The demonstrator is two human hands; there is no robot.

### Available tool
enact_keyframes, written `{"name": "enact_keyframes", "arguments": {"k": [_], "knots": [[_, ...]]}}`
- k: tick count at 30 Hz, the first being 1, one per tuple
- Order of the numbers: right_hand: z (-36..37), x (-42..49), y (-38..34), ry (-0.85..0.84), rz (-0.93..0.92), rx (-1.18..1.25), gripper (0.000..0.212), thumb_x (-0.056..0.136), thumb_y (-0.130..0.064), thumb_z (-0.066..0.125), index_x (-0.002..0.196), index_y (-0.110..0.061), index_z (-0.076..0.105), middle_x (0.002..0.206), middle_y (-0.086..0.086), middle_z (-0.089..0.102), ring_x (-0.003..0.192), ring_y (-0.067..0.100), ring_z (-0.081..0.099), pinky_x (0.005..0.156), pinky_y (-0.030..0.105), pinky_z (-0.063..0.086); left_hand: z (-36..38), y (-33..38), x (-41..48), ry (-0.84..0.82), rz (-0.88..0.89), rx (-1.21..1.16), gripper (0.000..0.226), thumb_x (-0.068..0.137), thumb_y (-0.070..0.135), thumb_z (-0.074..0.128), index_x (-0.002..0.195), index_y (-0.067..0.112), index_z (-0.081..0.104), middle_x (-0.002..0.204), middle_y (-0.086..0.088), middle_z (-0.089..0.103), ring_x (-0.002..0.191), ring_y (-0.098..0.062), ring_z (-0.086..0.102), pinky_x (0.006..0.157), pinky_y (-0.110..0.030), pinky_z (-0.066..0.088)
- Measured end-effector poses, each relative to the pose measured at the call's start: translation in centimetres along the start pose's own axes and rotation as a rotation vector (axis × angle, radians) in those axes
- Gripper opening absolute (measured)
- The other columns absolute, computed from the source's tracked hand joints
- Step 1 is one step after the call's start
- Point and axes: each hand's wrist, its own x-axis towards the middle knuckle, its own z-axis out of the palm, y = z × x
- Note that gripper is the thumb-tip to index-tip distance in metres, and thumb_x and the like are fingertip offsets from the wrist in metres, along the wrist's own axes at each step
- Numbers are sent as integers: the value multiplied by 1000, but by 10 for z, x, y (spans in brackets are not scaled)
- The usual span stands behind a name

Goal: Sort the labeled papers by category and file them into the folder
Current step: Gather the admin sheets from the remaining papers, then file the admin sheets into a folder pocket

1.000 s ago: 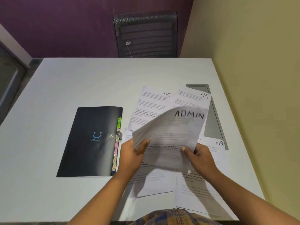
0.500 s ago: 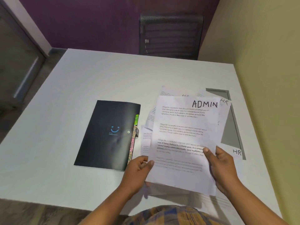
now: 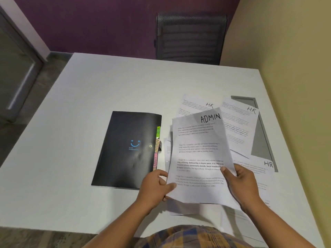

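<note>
A white sheet marked ADMIN (image 3: pixel 198 154) is held above the table by both hands. My left hand (image 3: pixel 155 187) pinches its lower left edge and my right hand (image 3: pixel 240 183) grips its right edge, thumb on top. A closed black folder (image 3: pixel 128 149) with a blue smiley lies flat to the left, with coloured index tabs (image 3: pixel 157 147) showing along its right side. Three sheets marked HR lie underneath and beyond: one HR sheet (image 3: pixel 195 104) at the back, a second HR sheet (image 3: pixel 240 126) to the right, a third HR sheet (image 3: pixel 259 169) at the near right. More papers lie below the held sheet.
The white table (image 3: pixel 107 90) runs to a yellow wall on the right. A grey cable hatch (image 3: pixel 261 140) is set in the table under the HR sheets. A black mesh chair (image 3: pixel 190 36) stands at the far edge. A glass door is at the left.
The curled ADMIN sheet has been flattened out and turned to face up. It now sits a little nearer the folder, still held by both hands.
</note>
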Motion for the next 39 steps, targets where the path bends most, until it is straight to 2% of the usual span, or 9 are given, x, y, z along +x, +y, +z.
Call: {"name": "enact_keyframes", "arguments": {"k": [5, 8, 10, 14, 17, 26, 29, 35, 39], "knots": [[0, -11, 2, 61, 85, 82, 9, 92, -13, 69, 97, -15, 75, 83, -4, 76, 75, 16, 70, 61, 26, 49, -13, -7, 11, -30, -47, -33, 34, 74, 19, 85, 101, 19, 64, 71, -7, 69, 61, -17, 67, 59, -32, 57], [-1, -16, 2, 80, 130, 145, 7, 92, -13, 68, 96, -15, 74, 84, -1, 75, 75, 17, 71, 63, 27, 51, -15, -14, 24, 137, -23, 152, 26, 80, 31, 79, 97, 18, 64, 79, -2, 68, 73, -21, 69, 68, -38, 58], [-2, -18, 3, 88, 148, 166, 8, 92, -12, 69, 97, -15, 74, 82, -5, 75, 73, 14, 71, 61, 26, 51, -19, -22, 33, 311, 34, 466, 31, 83, 39, 74, 102, 17, 61, 103, -3, 64, 90, -23, 64, 76, -38, 54], [-7, -20, 4, 91, 146, 174, 7, 91, -14, 69, 94, -19, 73, 74, -15, 75, 63, 4, 72, 54, 18, 53, -26, -42, 51, 401, -6, 861, 87, 79, 57, 70, 144, 11, 35, 156, -18, 29, 145, -37, 26, 113, -48, 36], [-10, -18, 5, 90, 142, 165, 7, 91, -15, 70, 95, -19, 74, 75, -14, 76, 67, 7, 73, 58, 24, 55, -32, -49, 59, 404, -50, 977, 102, 77, 67, 65, 152, 12, 23, 163, -20, 8, 150, -43, 6, 118, -53, 23], [-16, -11, 7, 42, 133, 162, 11, 92, -15, 68, 97, -22, 75, 81, -10, 78, 77, 15, 74, 72, 32, 56, -35, -41, 59, 400, -110, 1100, 121, 70, 83, 55, 157, 19, 1, 165, -12, -11, 150, -44, -9, 109, -70, 22], [-20, -9, 7, 16, 130, 154, 11, 93, -16, 67, 95, -24, 75, 79, -12, 78, 71, 7, 74, 66, 29, 54, -28, -35, 57, 360, -111, 1139, 113, 78, 72, 56, 157, 20, -6, 164, -12, -16, 149, -47, -5, 109, -66, 28], [-30, -3, 11, -7, 121, 133, 9, 93, -19, 67, 95, -24, 75, 78, -9, 77, 73, 12, 72, 61, 28, 52, -26, -13, 52, 180, -60, 1213, 104, 91, -1, 57, 153, 37, -16, 161, -13, -27, 143, -52, 25, 96, -50, 51], [-39, 2, 10, -48, 100, 139, 11, 94, -18, 65, 95, -21, 76, 78, -7, 79, 66, 13, 75, 58, 30, 56, -40, 14, 42, 134, -67, 1330, 89, 93, -3, 50, 154, 39, 1, 163, -19, -16, 139, -48, 37, 93, -45, 53]]}}
